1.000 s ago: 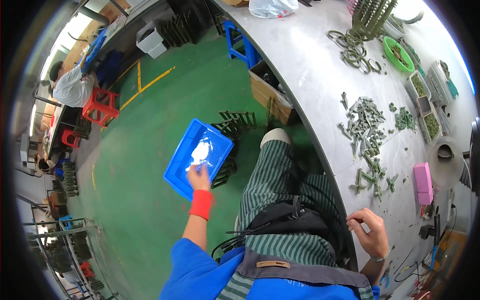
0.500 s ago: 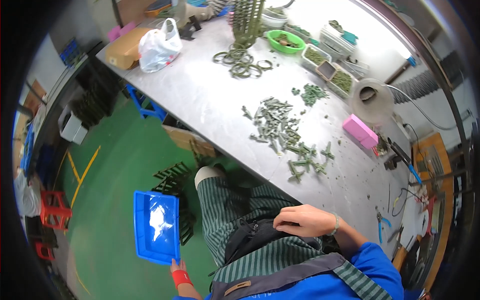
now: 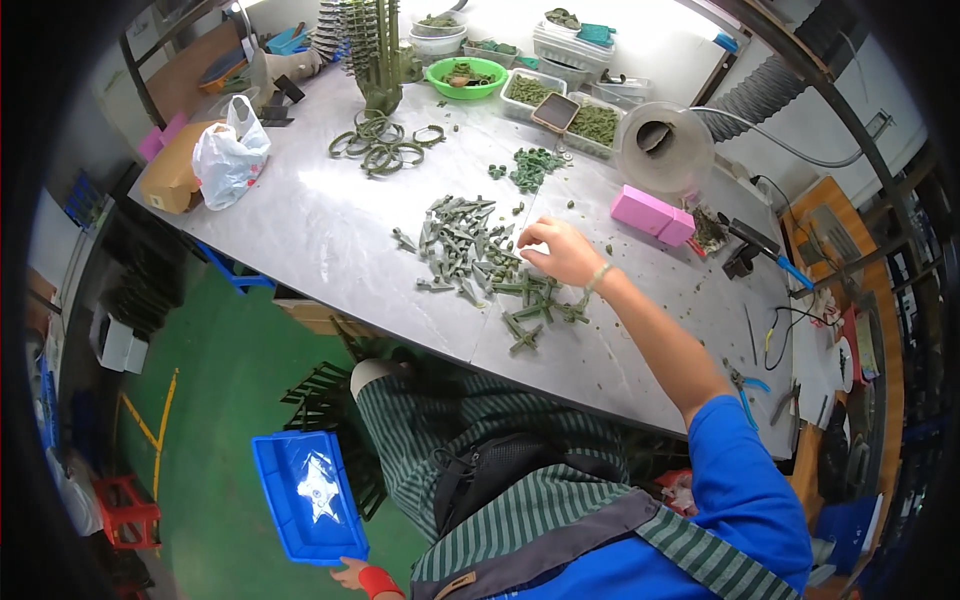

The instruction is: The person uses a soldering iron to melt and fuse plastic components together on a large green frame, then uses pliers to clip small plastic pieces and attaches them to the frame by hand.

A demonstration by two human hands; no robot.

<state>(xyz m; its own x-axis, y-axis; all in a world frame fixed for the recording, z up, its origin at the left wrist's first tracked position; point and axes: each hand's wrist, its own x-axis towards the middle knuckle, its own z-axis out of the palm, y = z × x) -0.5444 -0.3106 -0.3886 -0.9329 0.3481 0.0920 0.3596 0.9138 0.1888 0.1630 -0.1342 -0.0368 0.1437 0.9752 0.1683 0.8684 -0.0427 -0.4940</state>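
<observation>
My left hand (image 3: pixel 352 573), with a red band at the wrist, grips the near rim of a blue plastic bin (image 3: pixel 288 500). The bin is held beside my legs, over the green floor, and its inside shines with glare. Above the table, my right hand (image 3: pixel 563 252) hovers at the right side of a pile of small grey-green cone-like pieces (image 3: pixel 455 240). Its fingers are loosely bent, with a gap to the thumb and nothing visible between them. Cross-shaped green pieces (image 3: pixel 530 310) lie just below that hand. Beyond it is a small heap of dark green bits (image 3: pixel 535 168).
Green rings (image 3: pixel 378 145) and a rack of stacked parts (image 3: pixel 375 50) occupy the far table. A green bowl (image 3: pixel 466 76) and clear tubs (image 3: pixel 597 126) line the back. Pink blocks (image 3: pixel 652 216), a duct mouth (image 3: pixel 665 145) and blue-handled pliers (image 3: pixel 746 390) are at the right.
My right hand has moved from my lap up and forward to the pile. The blue bin, still in my left hand, has dropped lower in view and tilted slightly. The view has shifted.
</observation>
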